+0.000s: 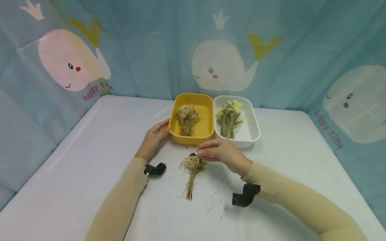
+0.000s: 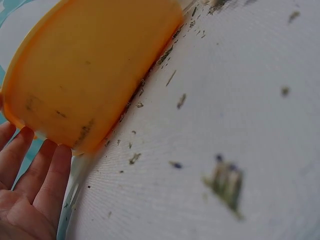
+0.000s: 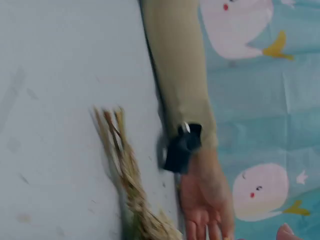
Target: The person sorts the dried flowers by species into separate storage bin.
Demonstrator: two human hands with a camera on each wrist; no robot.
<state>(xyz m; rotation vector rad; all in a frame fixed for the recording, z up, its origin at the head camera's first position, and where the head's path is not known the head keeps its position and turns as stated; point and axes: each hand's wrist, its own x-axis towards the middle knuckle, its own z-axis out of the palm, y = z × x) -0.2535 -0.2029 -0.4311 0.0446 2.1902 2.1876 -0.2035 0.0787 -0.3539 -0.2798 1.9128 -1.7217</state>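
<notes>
My left hand lies against the left side of a yellow plastic tray. In the left wrist view its fairly straight fingers touch the tray's outer wall. The tray holds a bunch of dried tan flowers. On the table in front lies a tied bunch of dried cream flowers, stems toward me, with a dark red bit at its top. My right hand is just above and right of the flower heads, fingers loosely bent. I see nothing held in it. The right wrist view shows that bunch's stems.
A white tray with dried yellow flowers adjoins the yellow tray on the right. Small stem bits are scattered over the white tablecloth. A blue whale-print curtain hangs behind and at the sides.
</notes>
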